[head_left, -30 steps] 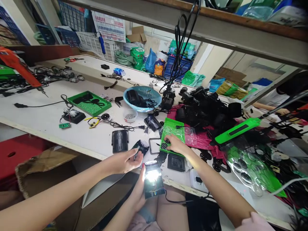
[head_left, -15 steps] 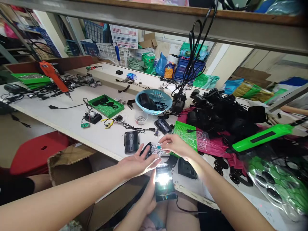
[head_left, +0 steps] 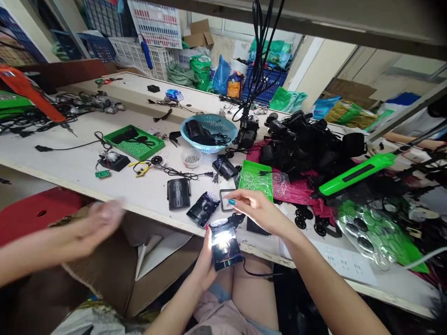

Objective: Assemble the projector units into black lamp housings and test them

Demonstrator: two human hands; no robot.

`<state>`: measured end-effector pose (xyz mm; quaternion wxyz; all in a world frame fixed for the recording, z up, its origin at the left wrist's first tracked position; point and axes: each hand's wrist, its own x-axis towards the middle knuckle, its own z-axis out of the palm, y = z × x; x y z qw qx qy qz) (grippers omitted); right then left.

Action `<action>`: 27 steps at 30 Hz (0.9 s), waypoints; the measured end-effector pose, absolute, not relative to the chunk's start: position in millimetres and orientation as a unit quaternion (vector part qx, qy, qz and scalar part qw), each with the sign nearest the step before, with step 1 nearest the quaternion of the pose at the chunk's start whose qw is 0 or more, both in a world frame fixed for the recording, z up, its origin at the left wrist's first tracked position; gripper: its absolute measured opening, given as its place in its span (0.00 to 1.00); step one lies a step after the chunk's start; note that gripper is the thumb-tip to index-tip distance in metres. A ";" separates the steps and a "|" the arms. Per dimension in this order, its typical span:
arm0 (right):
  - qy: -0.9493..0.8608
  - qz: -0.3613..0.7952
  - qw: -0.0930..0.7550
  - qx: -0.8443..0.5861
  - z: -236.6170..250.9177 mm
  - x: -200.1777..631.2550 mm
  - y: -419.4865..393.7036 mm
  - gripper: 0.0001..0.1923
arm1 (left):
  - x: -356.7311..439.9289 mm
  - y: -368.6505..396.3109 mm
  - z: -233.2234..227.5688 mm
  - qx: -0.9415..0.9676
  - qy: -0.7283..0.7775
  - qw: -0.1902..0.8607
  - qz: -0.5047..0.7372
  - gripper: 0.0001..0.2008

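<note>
My left hand (head_left: 206, 260), with a red-painted nail, is closed around the lower left side of a black device housing (head_left: 226, 260) with a bright lit lamp inside. A clear round lens tops this housing, and a dark cable trails from its lower right. Above and to its right hovers my right hand (head_left: 253, 207), a teal nail showing on the thumb. Its fingers are loosely bent and apart, with nothing seen between them. Close to those fingertips lies a black square frame (head_left: 221, 201). Left of it, a similar black housing with a clear lens (head_left: 202, 210) lies tilted on the table.
A co-worker's blurred hand (head_left: 101, 228) is at the left. Across the table are a black housing (head_left: 179, 193), a blue basket (head_left: 185, 135), a green tray (head_left: 153, 151), a cup of small metal balls (head_left: 192, 159), a hanging green electric screwdriver (head_left: 356, 174) and a black heap (head_left: 300, 149).
The co-worker's hand has pulled back from the centre to the left. My right hand has come away from the clear lens. The view has shifted right and down; my left hand still holds the lit housing.
</note>
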<state>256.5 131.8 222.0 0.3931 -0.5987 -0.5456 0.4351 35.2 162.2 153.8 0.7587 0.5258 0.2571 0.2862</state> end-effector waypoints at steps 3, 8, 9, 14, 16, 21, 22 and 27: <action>-0.502 0.421 0.401 -0.640 206.4 280.0 91.5 0.16 | 77.1 120.6 118.0 0.354 0.311 0.846 0.249 0.36; -0.373 0.359 0.473 -0.713 163.9 299.9 11.5 0.19 | 84.6 111.8 108.5 0.140 0.383 0.894 0.186 0.37; -0.338 0.354 0.484 -0.725 153.8 298.7 -4.8 0.20 | 84.4 113.3 110.9 0.135 0.382 0.898 0.174 0.38; -0.175 0.349 0.543 -0.743 105.5 273.0 -70.4 0.23 | 100.9 114.8 118.4 0.134 0.362 0.913 0.130 0.40; -0.137 0.337 0.555 -0.748 95.0 262.8 -84.2 0.23 | 111.1 114.3 118.3 0.138 0.352 0.918 0.122 0.40; -0.160 0.309 0.541 -0.766 100.9 260.8 -87.8 0.22 | 128.2 114.7 116.0 0.143 0.373 0.909 0.121 0.37; -0.174 0.305 0.538 -0.766 104.9 262.7 -84.9 0.22 | 130.1 114.6 115.7 0.140 0.377 0.907 0.122 0.36; -0.237 0.303 0.532 -0.754 113.2 262.5 -63.0 0.17 | 136.6 111.2 120.7 0.111 0.350 0.914 0.172 0.31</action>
